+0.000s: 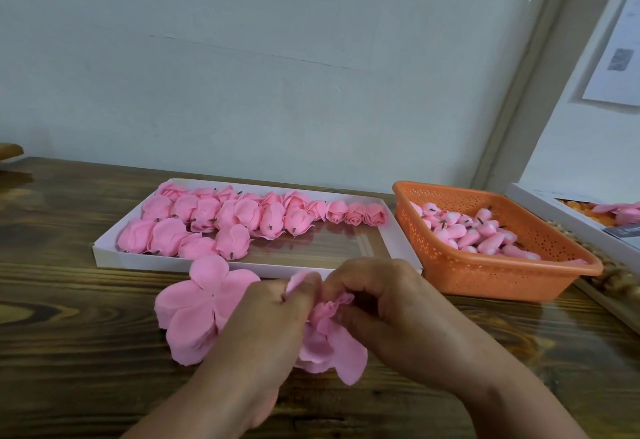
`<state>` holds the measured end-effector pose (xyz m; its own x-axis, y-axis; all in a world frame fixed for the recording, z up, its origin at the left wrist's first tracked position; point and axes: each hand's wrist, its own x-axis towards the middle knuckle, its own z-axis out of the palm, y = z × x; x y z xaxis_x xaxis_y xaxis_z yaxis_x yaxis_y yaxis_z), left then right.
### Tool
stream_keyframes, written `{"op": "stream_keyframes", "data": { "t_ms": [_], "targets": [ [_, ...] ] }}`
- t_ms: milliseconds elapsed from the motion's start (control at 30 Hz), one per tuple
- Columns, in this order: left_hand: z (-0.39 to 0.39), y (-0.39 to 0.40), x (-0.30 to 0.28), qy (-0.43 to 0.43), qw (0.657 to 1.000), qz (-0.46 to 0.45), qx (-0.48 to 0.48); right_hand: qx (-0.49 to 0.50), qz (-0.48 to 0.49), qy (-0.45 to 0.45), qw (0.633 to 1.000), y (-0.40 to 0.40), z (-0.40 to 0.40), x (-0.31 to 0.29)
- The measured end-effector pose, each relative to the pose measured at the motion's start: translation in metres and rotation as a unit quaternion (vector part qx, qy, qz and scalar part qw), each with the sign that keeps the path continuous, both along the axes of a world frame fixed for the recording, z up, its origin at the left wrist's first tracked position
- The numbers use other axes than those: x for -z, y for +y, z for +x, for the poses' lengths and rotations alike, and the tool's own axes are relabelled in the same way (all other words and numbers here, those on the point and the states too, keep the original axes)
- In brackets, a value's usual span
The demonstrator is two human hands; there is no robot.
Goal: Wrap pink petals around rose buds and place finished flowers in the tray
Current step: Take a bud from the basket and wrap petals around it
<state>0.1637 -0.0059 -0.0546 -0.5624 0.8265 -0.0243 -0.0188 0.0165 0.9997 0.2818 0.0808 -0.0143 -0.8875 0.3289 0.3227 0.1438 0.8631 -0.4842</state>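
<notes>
Small craft workbench, likely a handmade-flower workshop. Wooden table (86, 317) against a plain wall holds a white tray (221, 262) of finished pink roses, an orange basket (502, 275) of buds and loose pink petal sheets (194, 303). Printed paper (620, 57) pinned on the right wall.

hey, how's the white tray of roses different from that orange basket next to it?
The white tray is shallow with solid walls; the orange basket is deeper with perforated walls. The tray holds finished flowers with petals wrapped round them; the basket holds bare rose buds. The tray's right part is bare; the buds lie heaped. Both rest on the wooden table and hold pink pieces.
</notes>
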Motion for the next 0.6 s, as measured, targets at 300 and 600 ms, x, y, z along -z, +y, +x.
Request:
{"op": "stream_keyframes", "data": {
  "t_ms": [300,600],
  "targets": [
    [0.003,-0.007,-0.003,0.098,0.995,-0.015,0.021,0.031,-0.039,-0.018,0.999,-0.001,-0.008,0.0],
    [-0.001,-0.009,-0.004,0.024,0.996,-0.016,0.078,0.038,-0.132,0.018,0.99,0.005,-0.006,0.007]
  ]
}}
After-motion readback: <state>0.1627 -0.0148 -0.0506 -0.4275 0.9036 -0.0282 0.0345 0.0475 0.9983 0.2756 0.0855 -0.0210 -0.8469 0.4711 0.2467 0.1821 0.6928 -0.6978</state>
